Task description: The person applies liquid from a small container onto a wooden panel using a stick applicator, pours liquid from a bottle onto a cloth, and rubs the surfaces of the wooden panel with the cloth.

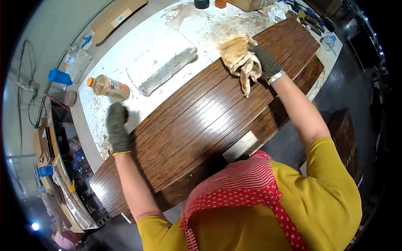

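A long dark-brown wooden panel [184, 129] with grooved lines and a glossy finish lies diagonally across the white work table [201, 31]. My right hand [266, 60], in a dark grey-green glove, is closed on a crumpled, brown-stained cream rag [238, 52] at the panel's upper right part. One end of the rag hangs down onto the wood. Over the table just left of the panel's far edge is my gloved left hand [117, 127], somewhat blurred, its fingers hard to make out. Just beyond it, apart from the hand, lies a plastic bottle [109, 88] with an orange cap.
A white wrapped block [162, 62] sits on the table behind the panel. Several hand tools [312, 20] lie at the far right, near a clear plastic bottle [328, 41]. A flat cardboard piece [116, 20] is at the far left. Shelving with blue items [79, 161] stands left.
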Demonstrator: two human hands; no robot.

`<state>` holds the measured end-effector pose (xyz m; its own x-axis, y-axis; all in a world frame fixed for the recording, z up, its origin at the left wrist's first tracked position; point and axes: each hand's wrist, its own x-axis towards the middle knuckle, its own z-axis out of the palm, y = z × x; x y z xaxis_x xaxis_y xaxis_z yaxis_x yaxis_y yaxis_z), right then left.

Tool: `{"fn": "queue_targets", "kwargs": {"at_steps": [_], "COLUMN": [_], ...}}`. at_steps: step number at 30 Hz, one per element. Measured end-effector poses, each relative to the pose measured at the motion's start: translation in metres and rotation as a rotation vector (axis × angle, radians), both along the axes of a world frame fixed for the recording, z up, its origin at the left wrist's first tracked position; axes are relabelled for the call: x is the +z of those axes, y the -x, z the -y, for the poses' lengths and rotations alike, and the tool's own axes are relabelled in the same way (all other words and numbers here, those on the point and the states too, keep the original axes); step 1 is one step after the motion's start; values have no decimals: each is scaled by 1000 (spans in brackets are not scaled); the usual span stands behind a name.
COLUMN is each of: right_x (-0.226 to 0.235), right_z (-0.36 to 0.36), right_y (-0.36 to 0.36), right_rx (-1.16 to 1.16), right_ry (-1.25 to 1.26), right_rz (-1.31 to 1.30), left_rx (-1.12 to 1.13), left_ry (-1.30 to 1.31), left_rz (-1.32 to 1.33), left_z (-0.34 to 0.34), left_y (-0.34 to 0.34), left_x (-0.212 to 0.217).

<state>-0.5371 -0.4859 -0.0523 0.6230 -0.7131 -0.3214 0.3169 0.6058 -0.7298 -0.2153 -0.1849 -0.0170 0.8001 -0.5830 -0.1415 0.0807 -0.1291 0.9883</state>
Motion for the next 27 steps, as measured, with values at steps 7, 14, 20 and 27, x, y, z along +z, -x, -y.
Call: {"fn": "queue_targets", "kwargs": {"at_steps": [7,14,20,27], "right_x": [2,-12,-8,-6], "right_z": [-17,-72,-71,-74], "right_y": [-9,-24,-20,-23], "right_rx": [270,95,112,103], "right_ry": [-55,-206,-238,-141], "right_rz": [415,509,524,530], "left_rx": [180,102,-152,103], "left_ry": [8,2,-87,-115], "left_rz": [455,727,735,658], "left_z": [15,98,127,98], "left_y": [-112,-179,-161,-115], "left_x": [-81,-93,-78,-32]}}
